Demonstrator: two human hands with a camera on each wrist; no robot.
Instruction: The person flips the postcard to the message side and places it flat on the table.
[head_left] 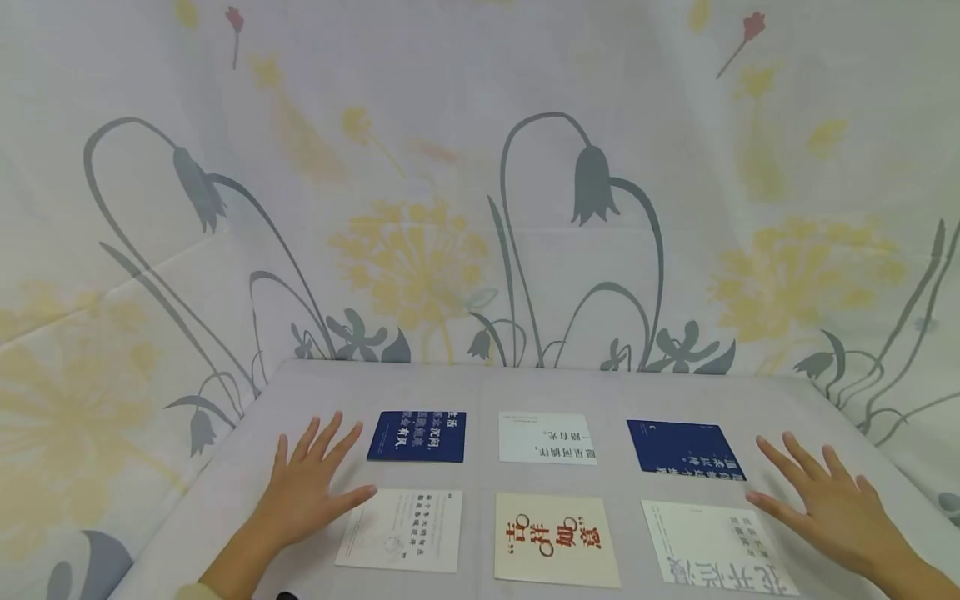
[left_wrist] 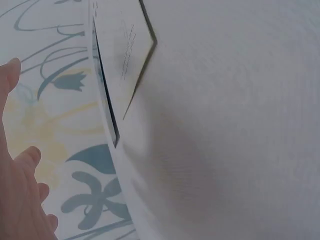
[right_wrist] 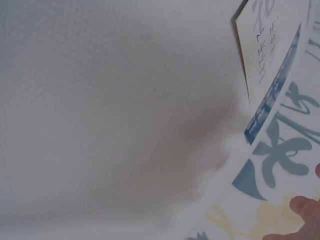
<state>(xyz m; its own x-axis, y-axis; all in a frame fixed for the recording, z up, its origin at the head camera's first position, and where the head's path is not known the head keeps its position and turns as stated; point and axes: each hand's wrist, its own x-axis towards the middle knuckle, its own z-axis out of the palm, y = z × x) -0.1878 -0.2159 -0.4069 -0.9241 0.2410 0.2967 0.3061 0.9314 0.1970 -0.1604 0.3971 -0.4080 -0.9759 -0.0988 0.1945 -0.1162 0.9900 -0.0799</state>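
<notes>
While both hands are held with palms down and fingers spread wide, neither has hold of anything. The left hand [head_left: 306, 487] has its fingers fanned and nearly straight, its thumb reaching across the corner of a thin white card [head_left: 401, 530] printed with dark characters and a faint round motif. The right hand [head_left: 828, 508] mirrors it, its thumb and fingertips near a larger-lettered white card [head_left: 716, 546] and the pointed corner of a deep-blue card [head_left: 684, 450]. Six flat, straight-edged rectangles of card lie in two rows of three, set apart from one another. Between those two white ones in the near row sits a warm cream card [head_left: 557, 540] with reddish-brown characters and dark ring shapes; the far row adds a navy card [head_left: 417, 437] at its left end and a pale lettered card [head_left: 546, 438] in its middle. Beneath them stretches a smooth, whitish table covering [head_left: 480, 387], finely woven in the wrist views. Behind hangs a softly creased fabric backdrop [head_left: 450, 100] patterned with grey drooping bellflowers and yellow blooms.
</notes>
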